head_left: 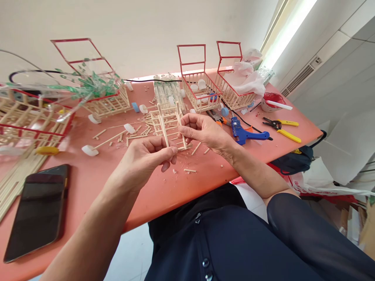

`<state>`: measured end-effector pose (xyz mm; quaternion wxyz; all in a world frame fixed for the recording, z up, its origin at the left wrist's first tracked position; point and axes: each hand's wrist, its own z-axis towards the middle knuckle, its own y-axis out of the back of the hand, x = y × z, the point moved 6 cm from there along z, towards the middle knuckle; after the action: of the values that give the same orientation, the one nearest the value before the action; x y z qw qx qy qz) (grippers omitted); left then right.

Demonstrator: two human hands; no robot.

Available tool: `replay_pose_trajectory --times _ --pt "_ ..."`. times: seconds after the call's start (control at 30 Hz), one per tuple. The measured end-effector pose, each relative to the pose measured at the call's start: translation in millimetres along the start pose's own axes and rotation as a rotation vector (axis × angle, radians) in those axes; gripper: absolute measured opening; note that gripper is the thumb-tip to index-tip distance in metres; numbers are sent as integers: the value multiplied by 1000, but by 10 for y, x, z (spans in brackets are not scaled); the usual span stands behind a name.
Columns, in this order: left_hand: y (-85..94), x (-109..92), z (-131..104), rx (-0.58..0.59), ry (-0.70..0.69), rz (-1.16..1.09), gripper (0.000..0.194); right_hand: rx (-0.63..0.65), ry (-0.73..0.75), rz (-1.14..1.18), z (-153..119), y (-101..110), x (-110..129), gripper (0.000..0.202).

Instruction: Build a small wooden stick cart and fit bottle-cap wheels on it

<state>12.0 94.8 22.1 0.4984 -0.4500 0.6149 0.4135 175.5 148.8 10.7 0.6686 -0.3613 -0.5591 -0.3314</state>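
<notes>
Inside the table (159,191) edge, the left hand (148,154) and right hand (205,130) each pinch a stick (163,127), seemingly aligning them; the next move calls for steadiness.

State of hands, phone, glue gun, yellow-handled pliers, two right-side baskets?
Left hand: pinching a wooden stick
Right hand: pinching another stick
Phone: face up, screen dark
Glue gun: lying on its side
Yellow-handled pliers: handles spread
Middle basket: upright, caps inside
Right basket: upright, white plastic inside
</notes>
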Motion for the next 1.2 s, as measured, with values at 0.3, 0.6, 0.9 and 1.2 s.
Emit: replay_pose_trajectory --times 0.3,0.6,0.9,1.2 --pt "-4 -18 -11 9 -16 17 24 -7 -7 -1 -13 -9 8 53" --pt "-12 -22 -10 12 -13 21 24 -3 -4 -10 -15 -6 11 51" --pt "-5 -33 -18 9 -17 31 25 -21 -22 31 -12 -16 7 52" --pt "-13 -32 -13 14 -10 28 23 -11 -17 -2 -4 -8 -2 55"
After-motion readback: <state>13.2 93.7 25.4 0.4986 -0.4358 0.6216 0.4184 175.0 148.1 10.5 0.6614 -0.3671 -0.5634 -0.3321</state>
